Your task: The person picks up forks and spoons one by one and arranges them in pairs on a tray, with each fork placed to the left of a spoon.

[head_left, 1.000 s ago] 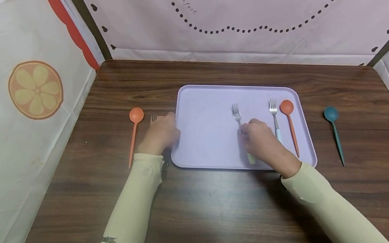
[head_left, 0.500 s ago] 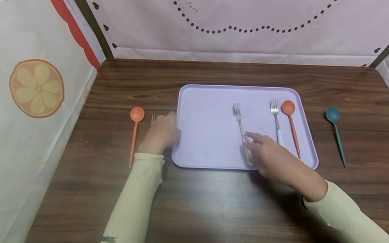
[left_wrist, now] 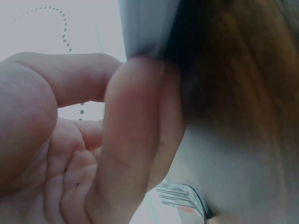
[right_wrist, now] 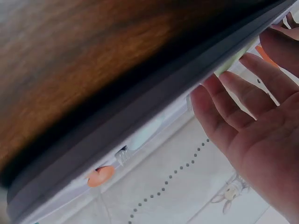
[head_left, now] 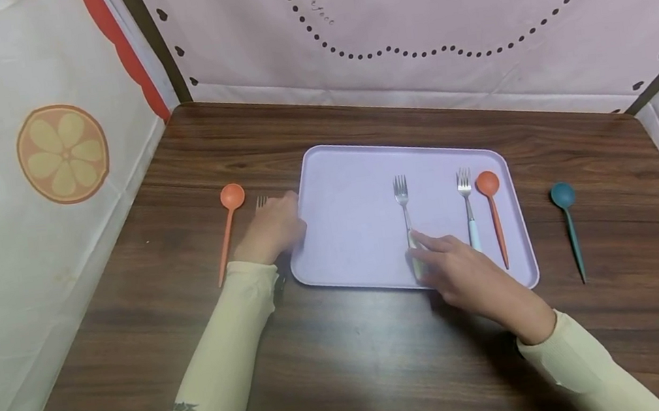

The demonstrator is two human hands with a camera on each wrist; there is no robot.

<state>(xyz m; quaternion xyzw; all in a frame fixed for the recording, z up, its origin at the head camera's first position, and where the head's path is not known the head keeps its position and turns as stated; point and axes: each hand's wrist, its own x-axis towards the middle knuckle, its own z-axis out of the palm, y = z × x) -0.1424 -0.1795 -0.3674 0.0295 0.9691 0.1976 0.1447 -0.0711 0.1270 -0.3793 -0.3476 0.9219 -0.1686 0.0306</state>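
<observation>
A lilac tray lies on the dark wooden table. My left hand pinches the tray's left rim; the left wrist view shows thumb and finger meeting at the tray edge. A fork with a pale green handle lies near the tray's middle, tines toward the far side. My right hand reaches over the near rim, its extended fingers touching that handle, as the right wrist view also shows beside the palm. A fork with a light blue handle and an orange-red spoon lie at the tray's right.
Left of the tray are an orange spoon and another fork, partly hidden under my left hand. A teal spoon lies to the right. Fabric walls stand behind the table and at both sides.
My right hand has loosened from the green-handled fork and shifted slightly right and nearer, fingers straightened. The fork's handle has swung a little left. My left hand stays at the tray rim.
</observation>
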